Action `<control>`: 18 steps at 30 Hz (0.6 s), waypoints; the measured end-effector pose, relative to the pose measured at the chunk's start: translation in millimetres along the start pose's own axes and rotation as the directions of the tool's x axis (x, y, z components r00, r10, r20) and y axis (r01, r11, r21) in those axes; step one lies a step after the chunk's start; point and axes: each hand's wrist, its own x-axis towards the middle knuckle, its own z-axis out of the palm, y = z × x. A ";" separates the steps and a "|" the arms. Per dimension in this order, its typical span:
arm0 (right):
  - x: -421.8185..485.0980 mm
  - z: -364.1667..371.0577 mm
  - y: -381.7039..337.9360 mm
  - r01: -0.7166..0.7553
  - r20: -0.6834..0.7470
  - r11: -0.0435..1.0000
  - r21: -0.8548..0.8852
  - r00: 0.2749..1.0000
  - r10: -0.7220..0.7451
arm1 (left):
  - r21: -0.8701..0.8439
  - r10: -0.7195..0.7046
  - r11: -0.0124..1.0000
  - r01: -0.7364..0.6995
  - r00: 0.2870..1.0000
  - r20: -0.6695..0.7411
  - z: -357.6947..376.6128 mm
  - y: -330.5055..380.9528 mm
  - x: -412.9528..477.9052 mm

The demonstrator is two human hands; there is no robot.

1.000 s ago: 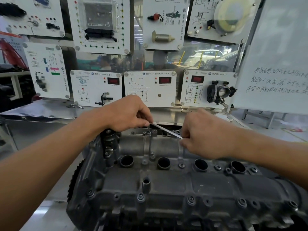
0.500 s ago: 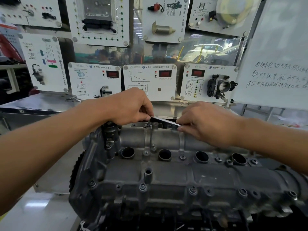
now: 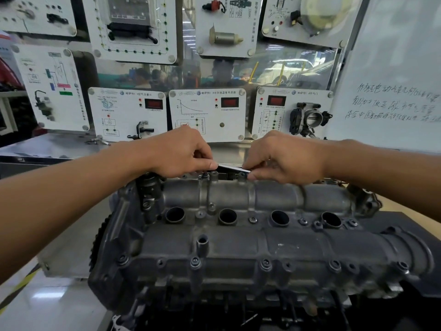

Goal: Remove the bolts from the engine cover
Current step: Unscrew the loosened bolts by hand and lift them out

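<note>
The grey engine cover [image 3: 274, 244] fills the lower middle of the head view, with several round plug holes in a row and several bolts [image 3: 265, 263] along its near edge. At its far edge my left hand [image 3: 181, 154] and my right hand [image 3: 284, 158] each pinch one end of a thin shiny metal tool [image 3: 229, 167]. The tool spans the short gap between them, just above a far-edge bolt [image 3: 243, 175]. My fingers hide both ends of the tool.
White training panels with gauges and car parts [image 3: 207, 114] stand upright right behind the engine. A whiteboard with handwriting [image 3: 393, 91] leans at the right. A steel bench [image 3: 47, 146] lies at the back left, and pale floor [image 3: 47, 295] shows at the lower left.
Both hands have drawn closer together at the cover's far edge, so less of the metal tool shows between them. The camera has tilted slightly, shifting the scene down.
</note>
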 end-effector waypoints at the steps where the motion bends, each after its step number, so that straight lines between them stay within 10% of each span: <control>1: 0.4 0.4 2.5 0.005 -0.001 1.000 -0.006 1.000 -0.005 | 0.022 0.001 1.000 -0.001 1.000 0.003 -0.1 1.8 -0.3; 11: 51.9 -11.5 45.3 -0.114 0.074 0.947 -0.301 0.987 0.143 | 0.247 -0.112 0.964 0.104 0.994 0.017 3.6 14.1 13.4; 18: 151.2 11.6 20.8 0.069 0.021 0.864 -0.500 0.997 -0.068 | -0.201 -0.630 0.738 0.644 0.765 0.136 -1.3 16.3 21.5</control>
